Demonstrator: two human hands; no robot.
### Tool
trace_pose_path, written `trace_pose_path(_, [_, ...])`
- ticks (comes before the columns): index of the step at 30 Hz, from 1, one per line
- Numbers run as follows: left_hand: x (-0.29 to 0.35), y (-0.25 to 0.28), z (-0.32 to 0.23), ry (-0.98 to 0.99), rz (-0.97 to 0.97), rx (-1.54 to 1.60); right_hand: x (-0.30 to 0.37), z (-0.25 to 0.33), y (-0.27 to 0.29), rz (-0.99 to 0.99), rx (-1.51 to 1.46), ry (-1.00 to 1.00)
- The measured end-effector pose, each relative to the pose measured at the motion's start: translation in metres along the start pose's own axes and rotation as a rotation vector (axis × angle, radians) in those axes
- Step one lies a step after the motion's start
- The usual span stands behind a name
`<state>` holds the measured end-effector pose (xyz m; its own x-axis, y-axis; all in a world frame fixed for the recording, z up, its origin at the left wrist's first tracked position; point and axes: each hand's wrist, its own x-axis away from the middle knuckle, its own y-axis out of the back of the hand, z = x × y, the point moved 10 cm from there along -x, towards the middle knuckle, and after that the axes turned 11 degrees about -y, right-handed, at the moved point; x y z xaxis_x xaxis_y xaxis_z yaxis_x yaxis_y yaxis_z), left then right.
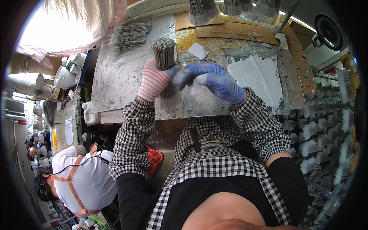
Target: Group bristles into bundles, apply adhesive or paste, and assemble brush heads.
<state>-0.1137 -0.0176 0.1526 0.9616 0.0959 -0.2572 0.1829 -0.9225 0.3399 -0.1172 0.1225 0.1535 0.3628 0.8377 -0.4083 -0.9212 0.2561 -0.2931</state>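
Observation:
My left hand [155, 78] wears an orange-and-white striped glove and is closed around an upright bundle of thin grey stems [163, 53]. The stem tops are packed into a round head above the glove, while the lower ends spread out blurred beneath it. My right hand [214, 80], in a blue glove, reaches against the bundle's right side with its fingers bent. A thin yellow rubber band [185, 69] shows at its fingertips, which are partly smeared by motion. Beyond the left hand, a loose pile of similar grey stems [130, 36] lies on the table.
Yellow rubber bands [186, 39] and a white paper piece [198, 50] lie behind my hands. White paste [257, 78] covers a board at right. Grey bundles [203, 11] stand at the back. A fan [328, 32] and racks of pale tufts [312, 145] are right; another person [82, 180] works left.

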Motion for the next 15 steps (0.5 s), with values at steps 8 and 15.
trace_pose_path(8, [0.011,-0.029,-0.002,0.07,0.198,0.133,0.006,0.018,0.051,-0.444,0.362,-0.142])
trace_pose_path(15, [0.028,-0.082,-0.003,-0.347,0.463,-1.003,-0.02,0.003,0.059,-0.406,1.068,-0.214])
